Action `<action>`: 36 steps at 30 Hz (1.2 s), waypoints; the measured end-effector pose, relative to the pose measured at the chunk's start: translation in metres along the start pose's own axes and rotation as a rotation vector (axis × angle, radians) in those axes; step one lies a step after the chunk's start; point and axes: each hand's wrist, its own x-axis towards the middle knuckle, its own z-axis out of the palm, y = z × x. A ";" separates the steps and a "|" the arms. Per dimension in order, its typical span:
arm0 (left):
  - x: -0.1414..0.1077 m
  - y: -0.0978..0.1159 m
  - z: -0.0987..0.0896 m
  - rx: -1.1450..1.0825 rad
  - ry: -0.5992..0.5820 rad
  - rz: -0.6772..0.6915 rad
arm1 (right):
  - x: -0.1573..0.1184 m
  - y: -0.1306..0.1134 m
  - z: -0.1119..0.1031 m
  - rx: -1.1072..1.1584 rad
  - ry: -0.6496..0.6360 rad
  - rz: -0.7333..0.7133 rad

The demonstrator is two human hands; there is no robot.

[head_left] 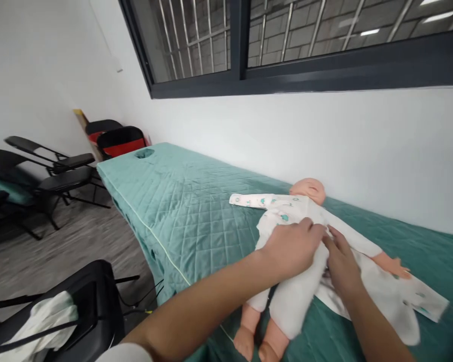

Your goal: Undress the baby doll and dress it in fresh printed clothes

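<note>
A baby doll [312, 188] lies on its back, head toward the wall, bare feet toward me. It wears white baby clothes [298, 296]. A white printed baby top [283, 207] covers one arm and part of the chest; its other half lies spread under the doll's other arm, the loose sleeve [425, 299] out to the right. My left hand [296, 246] is closed at the doll's waist, pinching white cloth. Facing it, my right hand [342, 259] also pinches the cloth, fingertips almost touching the left ones. The exact bit of fabric between the fingers is hidden.
A green quilted cover [196, 206] drapes the massage bed, with a face hole [144, 153] at its far end. The white wall [241, 130] and window run along the far side. Folding chairs [70, 173] stand left; a nearer black chair [86, 306] holds a white cloth [47, 322].
</note>
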 end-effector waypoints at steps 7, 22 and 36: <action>-0.074 -0.057 0.032 -0.356 0.393 -0.283 | -0.004 0.001 -0.003 0.063 -0.030 0.069; -0.098 -0.071 0.041 -0.229 0.408 -0.065 | -0.009 -0.003 -0.006 0.157 -0.036 0.082; 0.050 -0.007 0.023 -0.103 0.199 0.135 | 0.003 -0.005 -0.091 -0.389 -0.093 -0.067</action>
